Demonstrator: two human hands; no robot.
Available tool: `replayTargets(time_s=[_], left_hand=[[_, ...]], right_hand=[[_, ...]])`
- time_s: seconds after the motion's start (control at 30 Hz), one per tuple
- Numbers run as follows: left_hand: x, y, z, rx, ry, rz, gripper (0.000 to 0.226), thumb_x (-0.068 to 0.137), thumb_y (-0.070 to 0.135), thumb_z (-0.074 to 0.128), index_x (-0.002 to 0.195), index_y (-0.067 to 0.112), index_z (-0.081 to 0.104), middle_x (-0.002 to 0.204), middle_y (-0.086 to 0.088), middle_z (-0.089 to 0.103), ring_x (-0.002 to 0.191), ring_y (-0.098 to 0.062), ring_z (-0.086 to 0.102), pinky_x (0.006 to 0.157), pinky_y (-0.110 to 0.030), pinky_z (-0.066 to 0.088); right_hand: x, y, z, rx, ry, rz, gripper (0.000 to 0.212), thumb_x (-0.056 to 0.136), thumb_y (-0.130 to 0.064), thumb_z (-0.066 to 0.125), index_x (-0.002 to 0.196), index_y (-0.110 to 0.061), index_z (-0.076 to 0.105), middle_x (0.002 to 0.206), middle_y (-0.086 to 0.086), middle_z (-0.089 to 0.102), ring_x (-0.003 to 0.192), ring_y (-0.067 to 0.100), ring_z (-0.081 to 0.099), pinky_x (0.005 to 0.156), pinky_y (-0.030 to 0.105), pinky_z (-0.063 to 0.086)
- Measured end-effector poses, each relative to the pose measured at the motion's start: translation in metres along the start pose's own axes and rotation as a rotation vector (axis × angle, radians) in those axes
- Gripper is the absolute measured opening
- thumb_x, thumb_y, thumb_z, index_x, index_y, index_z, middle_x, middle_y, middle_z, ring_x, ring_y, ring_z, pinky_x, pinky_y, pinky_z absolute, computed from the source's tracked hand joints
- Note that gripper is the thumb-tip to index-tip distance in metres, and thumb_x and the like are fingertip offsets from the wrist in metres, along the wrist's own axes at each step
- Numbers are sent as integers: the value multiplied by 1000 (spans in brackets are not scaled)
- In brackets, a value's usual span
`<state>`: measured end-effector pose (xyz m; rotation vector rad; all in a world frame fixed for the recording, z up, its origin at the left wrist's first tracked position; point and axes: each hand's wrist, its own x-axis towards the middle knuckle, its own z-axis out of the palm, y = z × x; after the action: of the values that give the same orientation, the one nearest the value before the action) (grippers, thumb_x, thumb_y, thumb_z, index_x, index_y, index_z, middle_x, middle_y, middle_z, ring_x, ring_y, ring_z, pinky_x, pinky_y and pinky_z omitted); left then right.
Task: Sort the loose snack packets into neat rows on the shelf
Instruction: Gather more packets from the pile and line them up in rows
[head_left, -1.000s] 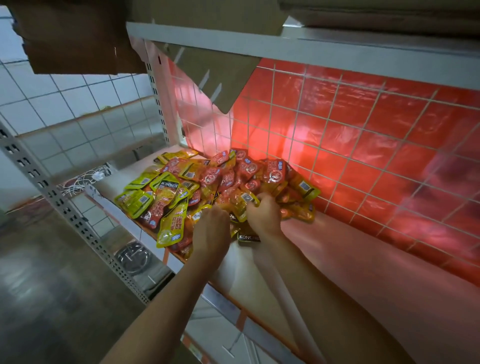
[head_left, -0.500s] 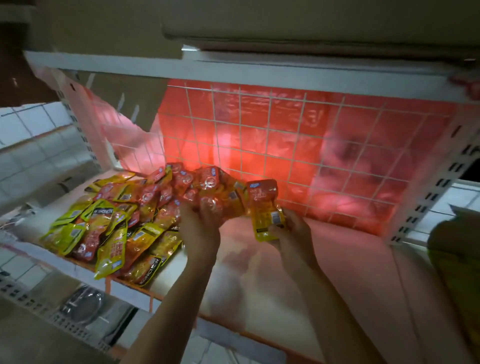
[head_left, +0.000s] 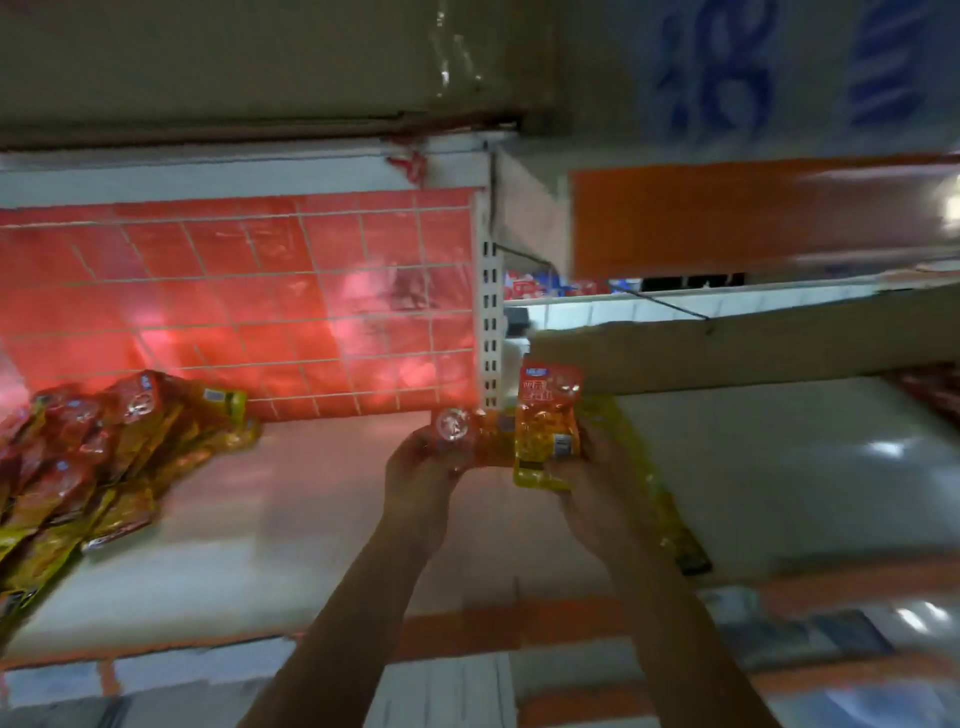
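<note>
Holding packets (head_left: 546, 431), now well right of the pile (head_left: 104, 457) (blurred)

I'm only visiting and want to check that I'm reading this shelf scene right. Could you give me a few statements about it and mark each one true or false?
1. The left hand holds red packets and the right hand holds a yellow packet. True.
2. The loose pile lies at the right end of the shelf. False: it lies at the left end.
3. A wire grid with red sheeting backs the shelf. True.
4. Neat rows of packets fill the shelf under the hands. False: no rows show there, and the packets on the shelf lie in a heap.
</note>
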<state>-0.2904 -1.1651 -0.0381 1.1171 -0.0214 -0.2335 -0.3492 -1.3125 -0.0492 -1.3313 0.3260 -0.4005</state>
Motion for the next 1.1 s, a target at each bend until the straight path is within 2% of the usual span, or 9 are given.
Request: replayTargets(time_s=[0.13,0.2,0.3,0.37,0.47,0.67,0.83,0.93,1.1], left_hand=[[-34,-47,75,-146,-113,-153,16,78,1,64,89,12,68,84,-3,73,76,-18,66,71,-31,52],[-46,-75,109,-200,-178,-207,17,81,8,64,98,9,64,87,-7,71,72,-19,67,67,-35,54],[-62,-113,160,-256,-169,-295,29,73,15,68,100,8,60,77,-7,67,69,-22,64,57,-31,56],[-67,-133,191,-251,-156,-331,25,77,18,65,100,9,59,76,-6,67,74,-23,62,52,-26,54],[-74,-153,240,-133,-143,-419,23,87,27,64,101,10,58,76,-6,59,67,-19,61,52,-25,51],[-73,-181,325,187,-156,-479,24,80,19,74,90,6,56,61,-4,42,51,-13,42,48,-27,39],[-49,-212,394,-54,-176,-580,8,96,15,50,95,7,50,84,-14,61,70,-21,57,71,-34,49],[-35,-234,433,46,-305,-544,14,99,25,48,99,12,54,102,-15,67,83,-26,62,86,-40,50],[-25,-267,474,325,-416,-439,17,94,27,57,93,10,62,88,-12,69,82,-25,66,85,-37,52]], right_hand=[[-24,-25,-98,-146,151,-37,41,60,-15,68,102,-13,70,91,13,72,82,31,68,74,49,55],[-32,-36,-143,-202,196,-54,41,53,-21,69,93,-15,71,89,14,72,85,36,68,79,55,54],[-45,-49,-205,-206,236,-44,42,52,-12,64,94,-9,69,89,21,70,85,41,66,80,60,53],[-54,-60,-238,-196,264,-36,48,54,-9,59,100,-3,67,87,21,68,82,36,65,78,53,53],[-61,-72,-279,-205,281,-42,47,52,-8,55,98,-1,65,85,20,66,80,32,64,74,44,52],[-50,-77,-347,-132,329,-4,54,53,-6,57,107,2,61,97,27,65,92,44,64,83,55,53],[-21,-86,-406,-96,359,20,24,85,6,55,98,-11,65,93,16,67,87,35,65,82,52,53],[0,-95,-442,-110,383,-27,20,91,0,54,91,-17,66,89,10,67,88,32,64,83,51,51],[26,-100,-500,-162,479,-61,12,92,-4,54,96,-10,63,89,13,65,83,28,63,75,44,52]])
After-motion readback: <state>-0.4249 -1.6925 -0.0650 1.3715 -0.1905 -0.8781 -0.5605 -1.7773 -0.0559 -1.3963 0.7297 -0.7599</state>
